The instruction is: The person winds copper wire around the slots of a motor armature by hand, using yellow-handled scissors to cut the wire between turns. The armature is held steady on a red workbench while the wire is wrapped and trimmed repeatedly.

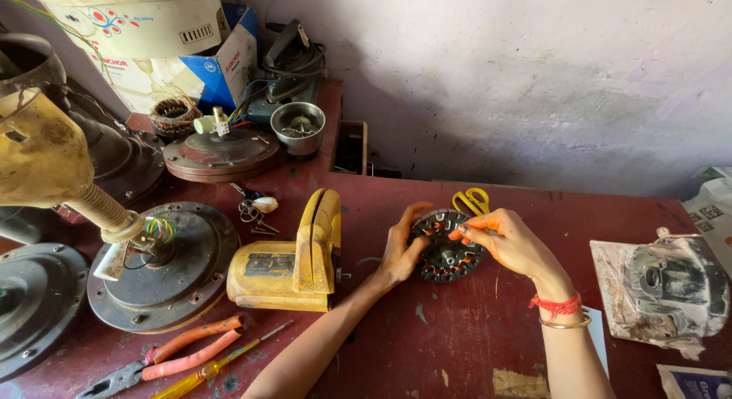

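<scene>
Now both hands (400, 250) on stator (446, 246)

stator (446, 246) rim hidden by hands | yellow scissors (471, 201) half hidden (2 loops show)

Small repair workshop, electric fans by the look of it. Worn red workbench (457, 345) against a rough plastered wall (534, 71), littered with opened ceiling fan motor housings (164, 265), a copper-wound stator (446, 245), pliers (164, 357), a screwdriver (221, 362), a yellow power tool (293, 262).
</scene>
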